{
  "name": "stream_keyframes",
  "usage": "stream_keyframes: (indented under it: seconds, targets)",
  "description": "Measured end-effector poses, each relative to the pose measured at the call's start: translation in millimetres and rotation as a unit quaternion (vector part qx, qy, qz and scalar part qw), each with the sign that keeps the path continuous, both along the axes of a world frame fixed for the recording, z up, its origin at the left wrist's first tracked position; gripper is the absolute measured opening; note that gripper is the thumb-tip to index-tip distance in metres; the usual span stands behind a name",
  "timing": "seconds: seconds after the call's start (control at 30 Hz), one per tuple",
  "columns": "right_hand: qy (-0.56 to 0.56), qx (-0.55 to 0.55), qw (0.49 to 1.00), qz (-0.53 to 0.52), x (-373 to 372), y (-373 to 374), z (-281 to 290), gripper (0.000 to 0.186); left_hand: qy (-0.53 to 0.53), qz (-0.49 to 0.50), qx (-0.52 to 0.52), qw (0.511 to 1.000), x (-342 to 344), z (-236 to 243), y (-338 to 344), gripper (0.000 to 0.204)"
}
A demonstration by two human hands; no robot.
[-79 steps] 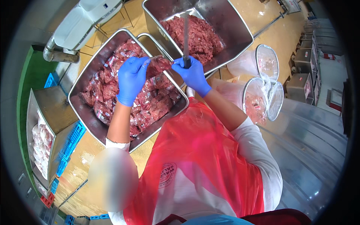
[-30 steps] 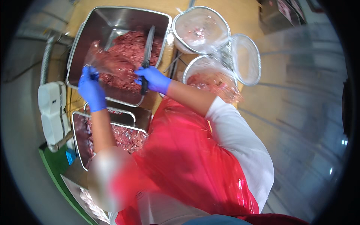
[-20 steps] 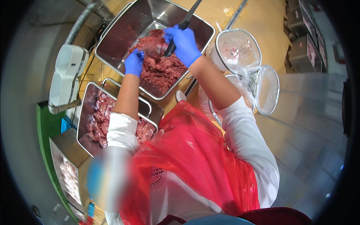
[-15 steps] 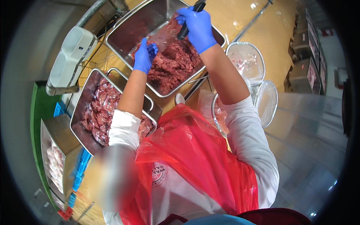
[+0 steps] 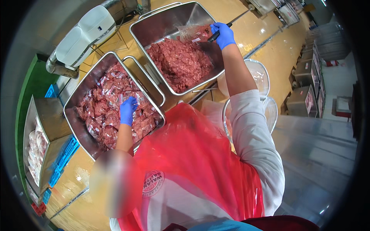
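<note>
My right hand, in a blue glove, is closed round a black-handled knife above the far metal tub. From the same hand hangs a clear plastic bag smeared with red meat. Below it, loose ground-looking red meat is heaped in that tub. My left hand, also blue-gloved, reaches into the nearer left metal tub. Its fingers are curled on one of the clear bags of red meat; the fingertips are partly hidden.
Clear-lined round containers stand right of the far tub. White twin basins are at the upper left. A metal bin with pale packs and blue plastic crates sit at the left. Metal carts line the right.
My left hand has moved from the far tub down into the tub of bagged meat. The right hand has shifted right, still with the knife, and the bag hangs from it alone.
</note>
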State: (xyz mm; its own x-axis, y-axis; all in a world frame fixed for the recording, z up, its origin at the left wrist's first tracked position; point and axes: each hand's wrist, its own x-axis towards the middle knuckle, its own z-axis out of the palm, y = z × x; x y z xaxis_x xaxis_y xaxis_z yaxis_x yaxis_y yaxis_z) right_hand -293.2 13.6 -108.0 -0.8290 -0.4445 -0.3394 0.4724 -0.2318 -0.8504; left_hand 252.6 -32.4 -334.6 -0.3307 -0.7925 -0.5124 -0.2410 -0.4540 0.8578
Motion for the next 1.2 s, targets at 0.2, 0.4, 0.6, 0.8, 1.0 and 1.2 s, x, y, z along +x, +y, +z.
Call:
stream_keyframes:
  seconds: [0.2, 0.4, 0.6, 0.8, 1.0, 1.2]
  targets:
    - [-0.097, -0.118, 0.988, -0.024, 43.8, 136.7, 20.0, 0.010, -0.075, -0.109, -0.033, 0.991, 65.5, -54.2, 20.6, 0.033]
    - [0.028, -0.103, 0.976, -0.190, 138.1, 365.5, 52.5, 0.008, -0.087, -0.242, -0.054, 0.965, 86.8, -79.5, 49.8, 0.035]
    - [0.003, 0.396, 0.870, -0.295, 223.9, 564.1, -78.8, 0.024, -0.055, -0.177, 0.172, 0.968, 40.2, -74.1, 36.2, 0.034]
    - [0.074, 0.748, 0.660, -0.013, 252.3, 623.6, -67.2, 0.047, -0.094, -0.216, 0.058, 0.970, 11.3, -42.8, 22.5, 0.028]
    - [0.126, 0.778, 0.579, 0.207, 181.7, 595.8, -35.9, 0.028, -0.171, -0.347, -0.178, 0.905, 20.9, -31.9, 41.9, 0.026]
    - [0.207, 0.739, 0.533, 0.356, 100.4, 531.0, -188.4, 0.024, -0.173, -0.297, -0.130, 0.930, 63.1, -22.9, 83.4, 0.021]
